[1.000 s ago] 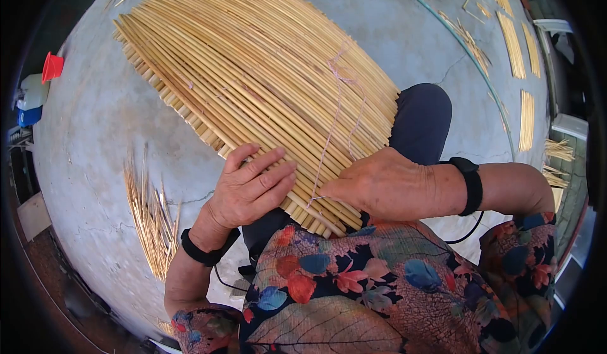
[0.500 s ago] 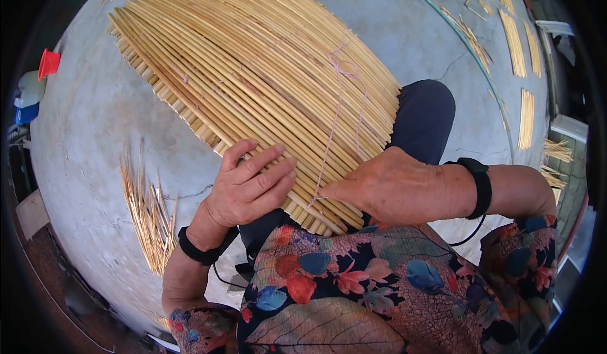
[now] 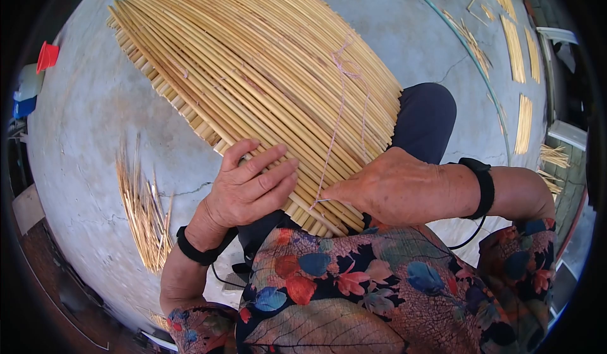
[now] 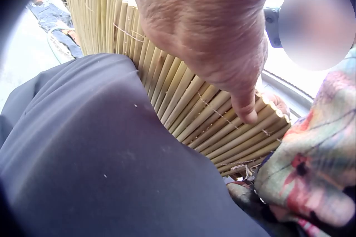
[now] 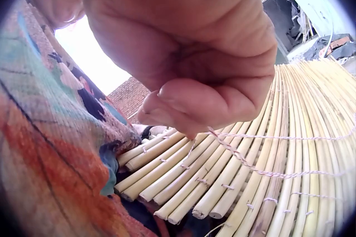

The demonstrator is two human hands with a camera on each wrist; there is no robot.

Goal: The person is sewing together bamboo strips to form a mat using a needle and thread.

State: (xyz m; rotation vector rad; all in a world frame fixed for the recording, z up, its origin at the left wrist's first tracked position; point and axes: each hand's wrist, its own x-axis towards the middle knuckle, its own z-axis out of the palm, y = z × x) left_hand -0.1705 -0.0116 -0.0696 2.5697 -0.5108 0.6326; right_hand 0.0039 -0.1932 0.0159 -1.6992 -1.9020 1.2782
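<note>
- One broad mat (image 3: 253, 69) of straw-coloured stalks slants over my lap, long axis of the stalks running from far left to near right, blunt ends toward my floral shirt (image 3: 354, 278).
- My left hand (image 3: 253, 186) clasps its edge, fingers on top, thumb beneath.
- My right hand (image 3: 386, 186), tightly curled, pinches a thin, pale needle-like piece (image 3: 324, 199).
- Twisted pink thread (image 5: 240, 158) trails across smooth, rounded stalks.

Soft daylight fills the head view, its fisheye lens bowing the grey floor (image 3: 82, 158) inside black corners; both wrist views have white glare, the left with a blurred oval (image 4: 317, 25) upper right, the right hand (image 5: 183, 53) shadowed underneath.
</note>
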